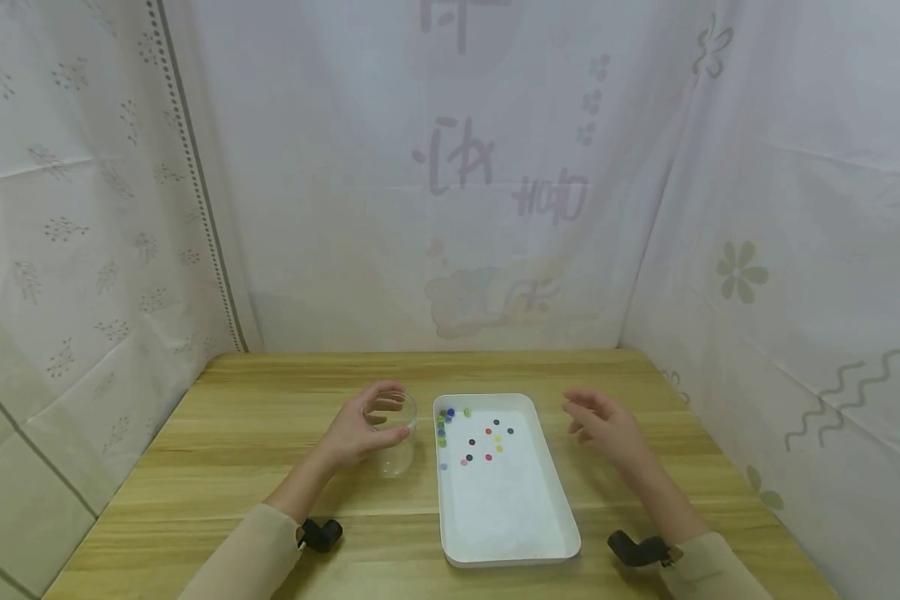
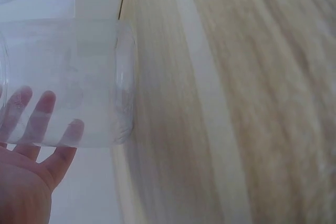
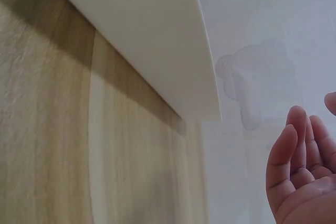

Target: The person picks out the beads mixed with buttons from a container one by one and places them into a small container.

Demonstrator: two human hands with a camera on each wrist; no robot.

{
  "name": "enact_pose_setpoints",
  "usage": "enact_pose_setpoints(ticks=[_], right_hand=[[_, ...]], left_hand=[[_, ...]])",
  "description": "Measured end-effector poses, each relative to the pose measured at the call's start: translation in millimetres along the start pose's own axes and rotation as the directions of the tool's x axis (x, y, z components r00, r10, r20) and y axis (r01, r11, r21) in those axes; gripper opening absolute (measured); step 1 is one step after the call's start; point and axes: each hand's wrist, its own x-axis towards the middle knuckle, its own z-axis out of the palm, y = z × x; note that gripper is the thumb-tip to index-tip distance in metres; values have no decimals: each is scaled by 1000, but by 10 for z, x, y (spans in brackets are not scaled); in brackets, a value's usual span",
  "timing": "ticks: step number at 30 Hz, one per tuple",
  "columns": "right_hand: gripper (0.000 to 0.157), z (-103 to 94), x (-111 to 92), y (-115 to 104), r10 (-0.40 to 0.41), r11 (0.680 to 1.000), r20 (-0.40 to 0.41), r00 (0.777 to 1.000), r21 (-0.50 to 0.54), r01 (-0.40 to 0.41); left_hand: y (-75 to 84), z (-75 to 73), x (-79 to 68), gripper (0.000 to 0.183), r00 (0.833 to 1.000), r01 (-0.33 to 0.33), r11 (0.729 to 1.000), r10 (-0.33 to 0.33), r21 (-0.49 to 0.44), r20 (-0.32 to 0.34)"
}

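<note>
My left hand [image 1: 362, 429] has its fingers and thumb curved round the upper part of a clear plastic jar [image 1: 395, 460] standing left of the tray. In the left wrist view, fingertips show through the wall of that jar [image 2: 92, 72]. A white rectangular tray [image 1: 506, 512] lies between the hands. Glassy green and blue beads [image 1: 442, 432] line its left side, and several small round coloured pieces [image 1: 488, 457] are scattered over its upper half. Right of the tray, my right hand [image 1: 606, 425] hovers with loosely bent fingers and holds nothing.
The wooden table [image 1: 270, 417] runs back to a pale printed curtain [image 1: 330, 208]. More curtain hangs at both sides. Each wrist wears a black camera mount, one by the left cuff [image 1: 321, 535] and one by the right.
</note>
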Motion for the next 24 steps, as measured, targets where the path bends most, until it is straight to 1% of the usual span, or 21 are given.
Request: enact_pose_setpoints(ticks=[9, 14, 21, 24], right_hand=[[48, 142, 112, -87, -80, 996, 17, 997, 32, 80], [44, 218, 161, -170, -97, 995, 30, 995, 20, 96], [46, 301, 204, -288, -99, 995, 48, 994, -13, 100], [44, 325, 222, -327, -107, 994, 55, 993, -9, 108]], left_hand=[[9, 13, 14, 64, 1000, 5, 1000, -5, -9, -4], [4, 14, 18, 64, 1000, 6, 1000, -6, -4, -5], [-3, 13, 6, 64, 1000, 14, 1000, -14, -7, -3], [-11, 11, 1, 64, 1000, 15, 1000, -15, -3, -4]])
